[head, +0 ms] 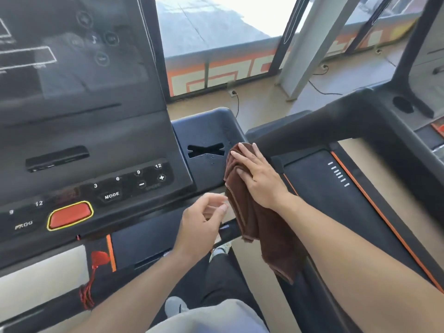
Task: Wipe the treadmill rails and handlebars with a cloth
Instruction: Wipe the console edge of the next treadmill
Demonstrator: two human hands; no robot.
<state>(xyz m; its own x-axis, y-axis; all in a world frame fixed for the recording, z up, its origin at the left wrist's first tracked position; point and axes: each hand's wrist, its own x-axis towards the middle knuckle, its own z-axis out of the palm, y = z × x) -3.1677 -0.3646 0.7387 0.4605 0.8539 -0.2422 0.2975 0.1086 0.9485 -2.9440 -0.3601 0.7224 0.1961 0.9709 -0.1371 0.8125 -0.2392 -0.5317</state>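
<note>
- Right hand (258, 179), fingers flat and spread, presses brown cloth (252, 212) on the right handlebar (300, 133), beside the console.
- Left hand (201, 219) hovers near, loosely curled, holding nothing.
- Best: gather the hanging tail, wrap the bar, wipe its length.

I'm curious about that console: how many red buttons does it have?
1: the red button with a yellow rim sits on the lower left of the console, left of the MODE key. More may lie beyond the left edge.

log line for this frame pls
step: wiping | right hand: flat on cloth by handlebar | left hand: free, near cloth
</note>
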